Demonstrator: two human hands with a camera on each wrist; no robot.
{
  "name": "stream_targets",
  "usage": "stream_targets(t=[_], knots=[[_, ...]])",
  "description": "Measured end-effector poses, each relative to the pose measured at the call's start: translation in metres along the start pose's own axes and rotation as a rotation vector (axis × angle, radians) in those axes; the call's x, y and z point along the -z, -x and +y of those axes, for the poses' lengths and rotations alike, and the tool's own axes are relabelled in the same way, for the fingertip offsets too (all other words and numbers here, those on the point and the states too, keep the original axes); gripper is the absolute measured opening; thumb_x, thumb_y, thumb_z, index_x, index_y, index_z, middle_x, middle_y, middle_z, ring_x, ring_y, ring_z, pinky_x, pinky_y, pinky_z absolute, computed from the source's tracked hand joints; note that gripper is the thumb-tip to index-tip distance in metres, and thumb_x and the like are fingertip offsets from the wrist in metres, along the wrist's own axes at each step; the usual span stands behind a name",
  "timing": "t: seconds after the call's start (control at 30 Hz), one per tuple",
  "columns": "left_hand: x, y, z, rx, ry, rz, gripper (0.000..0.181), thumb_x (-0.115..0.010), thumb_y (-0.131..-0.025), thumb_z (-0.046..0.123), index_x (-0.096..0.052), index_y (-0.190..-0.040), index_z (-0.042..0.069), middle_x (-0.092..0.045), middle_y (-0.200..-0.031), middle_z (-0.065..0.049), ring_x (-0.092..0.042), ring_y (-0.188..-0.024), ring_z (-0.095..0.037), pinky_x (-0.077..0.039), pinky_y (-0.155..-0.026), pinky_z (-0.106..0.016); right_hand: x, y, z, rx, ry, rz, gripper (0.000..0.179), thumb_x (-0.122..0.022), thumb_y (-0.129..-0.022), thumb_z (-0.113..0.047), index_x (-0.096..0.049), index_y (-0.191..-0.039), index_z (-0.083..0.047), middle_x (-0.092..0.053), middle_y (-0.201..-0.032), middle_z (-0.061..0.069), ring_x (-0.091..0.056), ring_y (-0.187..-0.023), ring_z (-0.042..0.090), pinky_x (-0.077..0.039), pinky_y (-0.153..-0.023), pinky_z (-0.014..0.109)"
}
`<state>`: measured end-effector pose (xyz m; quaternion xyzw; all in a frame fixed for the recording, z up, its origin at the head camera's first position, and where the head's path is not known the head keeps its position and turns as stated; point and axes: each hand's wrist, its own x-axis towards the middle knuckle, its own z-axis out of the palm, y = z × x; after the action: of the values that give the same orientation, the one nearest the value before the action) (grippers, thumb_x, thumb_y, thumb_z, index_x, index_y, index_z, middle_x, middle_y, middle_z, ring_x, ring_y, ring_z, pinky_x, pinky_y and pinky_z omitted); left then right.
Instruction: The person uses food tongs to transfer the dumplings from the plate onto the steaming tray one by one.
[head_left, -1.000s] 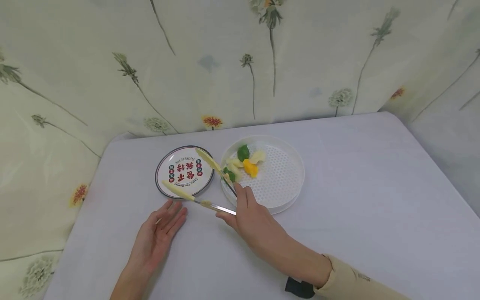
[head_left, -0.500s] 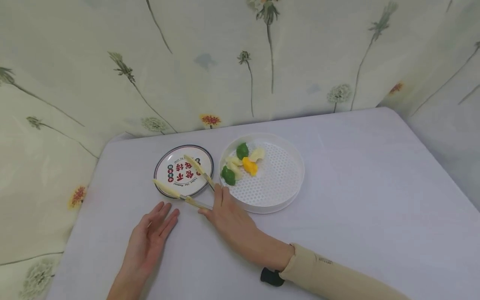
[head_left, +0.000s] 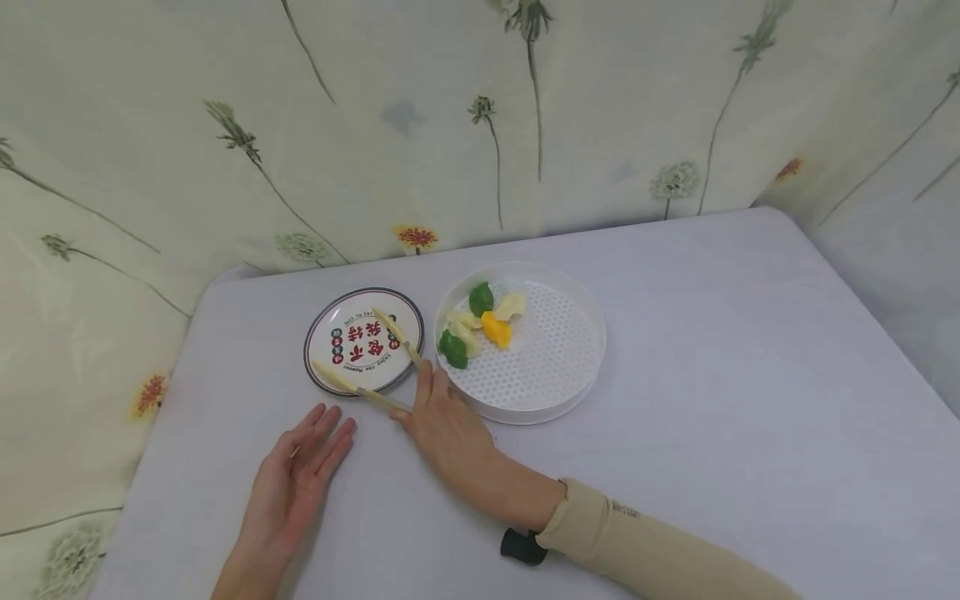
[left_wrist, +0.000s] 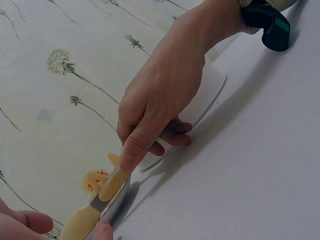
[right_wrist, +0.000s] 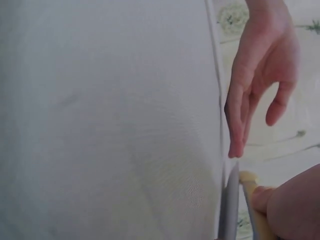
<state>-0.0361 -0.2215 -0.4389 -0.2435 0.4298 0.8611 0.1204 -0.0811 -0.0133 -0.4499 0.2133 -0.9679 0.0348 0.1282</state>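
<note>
My right hand [head_left: 453,450] holds a pair of tongs [head_left: 378,399] with pale yellow tips and grip pieces. In the left wrist view its thumb lies along one arm of the tongs [left_wrist: 114,184]. The two tips stand apart over the white oval-looking plate [head_left: 322,346] with red lettering, nothing between them. My left hand [head_left: 288,487] has its fingers extended, palm turned inward, just in front of the plate's near rim. In the right wrist view the left hand [right_wrist: 265,70] points toward the plate's edge [right_wrist: 230,205].
Right of the plate stands a round white perforated tray [head_left: 555,358]. On its left side lie green [head_left: 453,349], yellow [head_left: 497,330] and pale [head_left: 512,306] dumpling-like pieces. A floral cloth [head_left: 442,150] hangs behind the white-covered table [head_left: 712,375].
My right hand has carried the tongs left, from over the tray's edge to over the plate. My left hand has shifted slightly left. The pieces stay in the tray.
</note>
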Motion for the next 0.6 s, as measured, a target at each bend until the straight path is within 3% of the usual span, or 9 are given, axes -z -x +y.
stream_targets(t=[0.17,0.4,0.5,0.6], knots=[[0.001,0.001,0.000,-0.010,-0.004,-0.021,0.058,-0.039,-0.109,0.030,-0.020,-0.162,0.018,-0.025,-0.169,-0.005,-0.063,-0.128,-0.013,-0.045,-0.121,-0.026,0.004,-0.001,-0.003,-0.037,0.038,-0.061,0.079,-0.055,-0.097,-0.058,-0.050,-0.139,0.008,-0.068,-0.106,0.017,-0.071,-0.083,0.016,-0.063,-0.060,0.023],[0.000,0.004,0.000,-0.005,-0.016,-0.034,0.056,-0.035,-0.110,0.030,-0.019,-0.163,0.019,-0.025,-0.168,-0.006,-0.062,-0.130,-0.012,-0.044,-0.121,-0.025,0.007,0.002,-0.002,0.025,0.159,-0.069,0.080,-0.059,-0.094,-0.060,-0.056,-0.136,0.008,-0.073,-0.111,0.017,-0.072,-0.089,0.016,-0.063,-0.062,0.019],[-0.002,0.007,0.000,-0.005,-0.020,-0.025,0.056,-0.034,-0.110,0.031,-0.020,-0.162,0.020,-0.025,-0.169,-0.006,-0.060,-0.132,-0.013,-0.044,-0.121,-0.025,0.012,0.007,0.003,0.038,0.124,-0.117,0.079,-0.061,-0.094,-0.058,-0.055,-0.137,0.008,-0.072,-0.118,0.018,-0.072,-0.099,0.019,-0.065,-0.073,0.021],[-0.005,0.010,-0.001,-0.008,-0.019,-0.017,0.056,-0.036,-0.110,0.030,-0.021,-0.162,0.020,-0.027,-0.168,-0.005,-0.059,-0.134,-0.014,-0.044,-0.121,-0.024,0.021,0.015,0.013,0.029,-0.009,-0.202,0.074,-0.061,-0.095,-0.055,-0.053,-0.139,0.005,-0.070,-0.122,0.016,-0.071,-0.102,0.020,-0.066,-0.079,0.025]])
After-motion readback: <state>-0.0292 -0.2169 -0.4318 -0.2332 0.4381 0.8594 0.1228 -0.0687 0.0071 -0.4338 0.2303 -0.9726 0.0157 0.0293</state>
